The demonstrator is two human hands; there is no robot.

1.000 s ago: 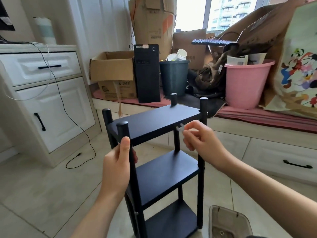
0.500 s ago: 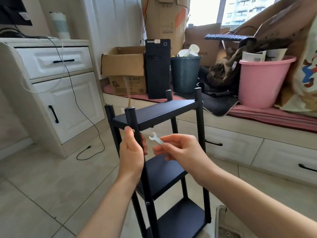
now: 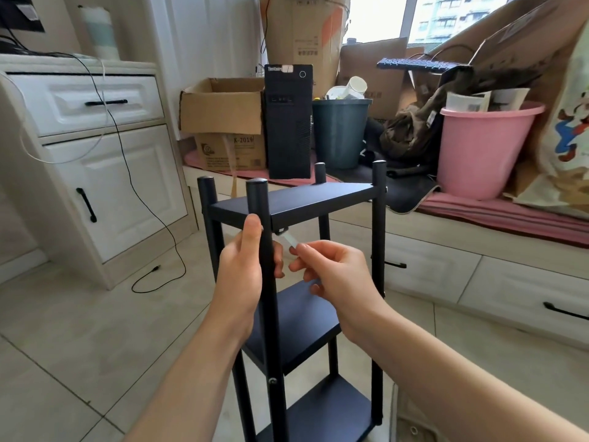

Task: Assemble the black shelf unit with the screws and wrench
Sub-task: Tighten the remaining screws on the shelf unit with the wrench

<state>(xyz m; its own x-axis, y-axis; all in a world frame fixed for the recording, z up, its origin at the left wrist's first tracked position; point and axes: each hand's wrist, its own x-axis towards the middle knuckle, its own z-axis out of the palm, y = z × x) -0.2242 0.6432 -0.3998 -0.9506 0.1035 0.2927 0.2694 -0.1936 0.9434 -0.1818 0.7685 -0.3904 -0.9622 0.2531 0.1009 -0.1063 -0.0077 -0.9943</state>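
Note:
The black shelf unit [image 3: 306,205] stands upright on the tiled floor with three shelves and four round posts. My left hand [image 3: 243,272] grips the near front post just under the top shelf. My right hand [image 3: 334,275] pinches a small silver wrench [image 3: 290,240]. The wrench's far end sits under the top shelf's near corner, at a dark fitting beside the post. A screw head [image 3: 272,381] shows lower on the same post.
A clear plastic container [image 3: 414,422] lies on the floor at the bottom right. A white cabinet [image 3: 105,173] with a trailing black cable stands left. Cardboard boxes, a black computer tower [image 3: 288,122], a dark bin and a pink bucket [image 3: 484,148] line the low platform behind.
My right hand has carried the wrench up and left, from mid-air beside the post to the underside of the top shelf's near corner. My left hand keeps its grip on the post.

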